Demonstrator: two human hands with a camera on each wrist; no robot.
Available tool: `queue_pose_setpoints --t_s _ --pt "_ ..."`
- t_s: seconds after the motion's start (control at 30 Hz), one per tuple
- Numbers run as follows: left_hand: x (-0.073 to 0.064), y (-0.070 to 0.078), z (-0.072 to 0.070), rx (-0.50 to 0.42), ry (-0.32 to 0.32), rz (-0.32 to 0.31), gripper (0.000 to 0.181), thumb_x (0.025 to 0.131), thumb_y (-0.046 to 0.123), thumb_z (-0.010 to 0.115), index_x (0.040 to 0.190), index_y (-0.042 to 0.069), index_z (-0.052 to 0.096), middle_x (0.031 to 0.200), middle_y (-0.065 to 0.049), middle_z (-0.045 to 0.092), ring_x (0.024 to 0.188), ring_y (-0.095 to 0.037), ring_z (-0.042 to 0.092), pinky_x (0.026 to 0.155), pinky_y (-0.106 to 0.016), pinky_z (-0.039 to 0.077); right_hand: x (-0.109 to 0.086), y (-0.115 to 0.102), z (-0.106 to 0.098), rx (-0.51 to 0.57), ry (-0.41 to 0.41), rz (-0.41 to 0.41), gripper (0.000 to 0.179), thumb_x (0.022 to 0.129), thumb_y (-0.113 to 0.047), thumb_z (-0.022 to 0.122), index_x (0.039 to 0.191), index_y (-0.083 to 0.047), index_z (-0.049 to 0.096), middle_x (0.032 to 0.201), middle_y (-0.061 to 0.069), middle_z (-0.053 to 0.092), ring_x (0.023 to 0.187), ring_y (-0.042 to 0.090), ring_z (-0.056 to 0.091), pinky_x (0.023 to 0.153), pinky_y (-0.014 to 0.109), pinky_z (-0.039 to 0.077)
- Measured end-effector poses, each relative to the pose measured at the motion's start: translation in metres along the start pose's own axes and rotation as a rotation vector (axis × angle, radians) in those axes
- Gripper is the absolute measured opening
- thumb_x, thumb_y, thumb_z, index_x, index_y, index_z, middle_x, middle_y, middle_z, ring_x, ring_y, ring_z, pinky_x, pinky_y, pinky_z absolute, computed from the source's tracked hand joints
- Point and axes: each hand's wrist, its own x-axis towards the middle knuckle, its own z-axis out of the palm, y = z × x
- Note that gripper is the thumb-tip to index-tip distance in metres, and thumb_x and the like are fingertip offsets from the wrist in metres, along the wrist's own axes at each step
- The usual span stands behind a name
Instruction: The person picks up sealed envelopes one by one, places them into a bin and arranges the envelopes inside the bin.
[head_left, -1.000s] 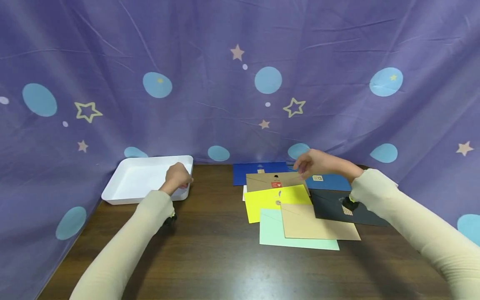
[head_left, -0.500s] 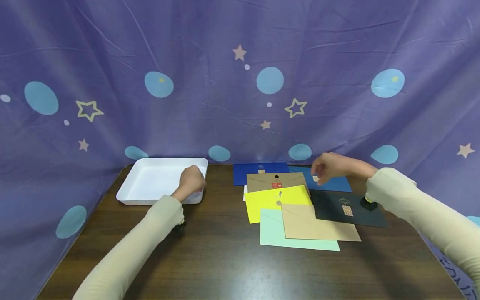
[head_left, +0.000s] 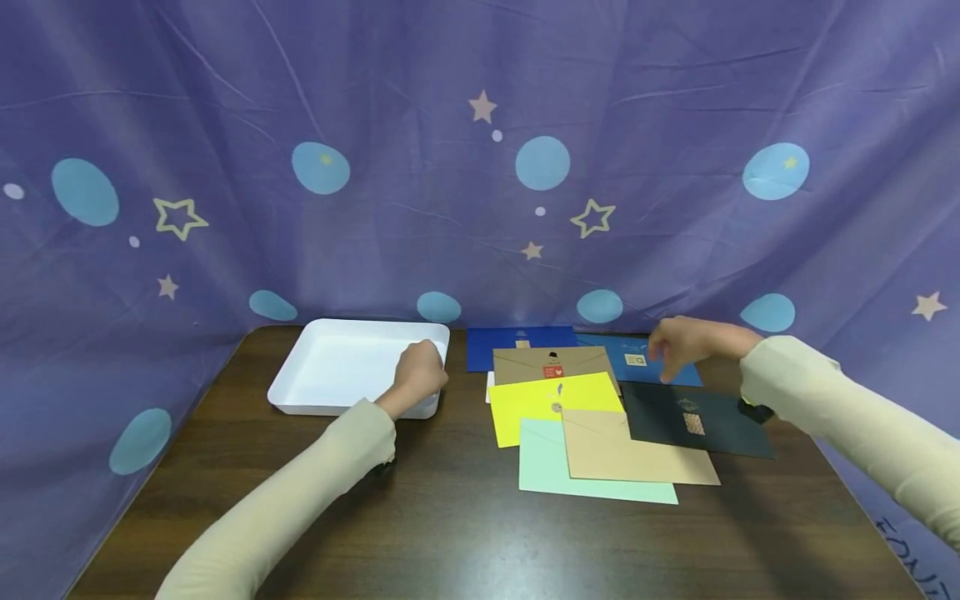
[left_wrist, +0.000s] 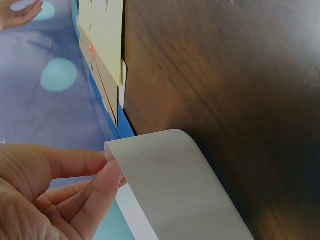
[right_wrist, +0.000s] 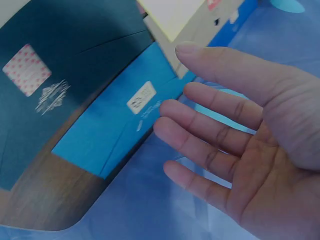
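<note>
My left hand (head_left: 418, 373) pinches the right rim of a shallow white tray (head_left: 352, 358) standing on the table. In the left wrist view the thumb and fingers of the left hand (left_wrist: 60, 195) grip the lip of the tray (left_wrist: 170, 175). Over at the right, my right hand (head_left: 686, 343) hovers above a medium-blue envelope (head_left: 636, 377) with a square sticker. The right wrist view shows that right hand (right_wrist: 260, 130) with fingers extended and nothing held. Nearer to me than the blue one lies a black envelope (head_left: 652, 412) with a patterned sticker.
Left of the black envelope, others overlap: dark blue (head_left: 483, 354), brown (head_left: 517, 358), yellow (head_left: 525, 408), tan (head_left: 637, 458) and mint green (head_left: 543, 471). A white edge (head_left: 489, 387) peeks out beneath. A purple curtain (head_left: 360, 250) hangs behind the table.
The tray has slid to the right along the table with my left hand on its rim. My right hand has shifted right and slightly lower, away from the brown envelope. The envelopes stay put.
</note>
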Motion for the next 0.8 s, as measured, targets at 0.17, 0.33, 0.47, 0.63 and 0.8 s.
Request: queue_pose_setpoints --t_s 0.17,0.33,0.47,0.63,0.8 --pt "-0.004 0.011 0.006 -0.011 0.001 0.011 0.043 0.07 -0.01 0.054 0.043 0.017 0.033 0.039 0.005 0.032 0.041 -0.013 0.034 0.034 -0.019 0.021 -0.001 0.004 0.008 -0.004 -0.059 0.057 0.036 0.078 -0.017 0.087 0.108 -0.004 0.072 0.091 0.005 0.07 0.073 0.013 0.06 0.062 0.031 0.057" --pt "-0.005 0.018 0.013 -0.028 0.012 0.02 0.043 0.068 -0.011 0.053 0.047 0.018 0.03 0.043 0.005 0.026 0.044 -0.014 0.029 0.034 -0.02 0.02 -0.002 0.008 0.015 -0.018 -0.072 0.077 0.036 0.078 -0.017 0.086 0.108 -0.004 0.071 0.085 0.001 0.067 0.071 0.013 0.058 0.061 0.03 0.055" --pt "-0.005 0.022 0.019 -0.018 0.03 0.033 0.044 0.068 -0.011 0.054 0.048 0.018 0.028 0.045 0.005 0.023 0.046 -0.013 0.027 0.035 -0.02 0.019 -0.003 0.012 0.022 -0.021 -0.095 0.091 0.043 0.079 -0.017 0.086 0.114 -0.001 0.068 0.086 0.001 0.068 0.072 0.014 0.061 0.064 0.032 0.058" --pt "-0.006 0.027 0.023 -0.017 0.045 0.052 0.045 0.069 -0.01 0.056 0.053 0.019 0.026 0.051 0.005 0.02 0.05 -0.014 0.025 0.038 -0.021 0.017 -0.001 0.019 0.028 -0.018 -0.11 0.1 0.047 0.08 -0.016 0.086 0.118 0.002 0.067 0.083 0.0 0.069 0.071 0.015 0.063 0.064 0.031 0.059" --pt "-0.008 0.033 0.025 -0.028 0.028 0.043 0.044 0.07 -0.009 0.056 0.054 0.019 0.025 0.052 0.005 0.019 0.05 -0.013 0.024 0.04 -0.021 0.016 0.0 0.024 0.031 -0.014 -0.105 0.082 0.048 0.079 -0.016 0.086 0.118 0.003 0.067 0.086 0.003 0.069 0.072 0.014 0.06 0.065 0.032 0.058"
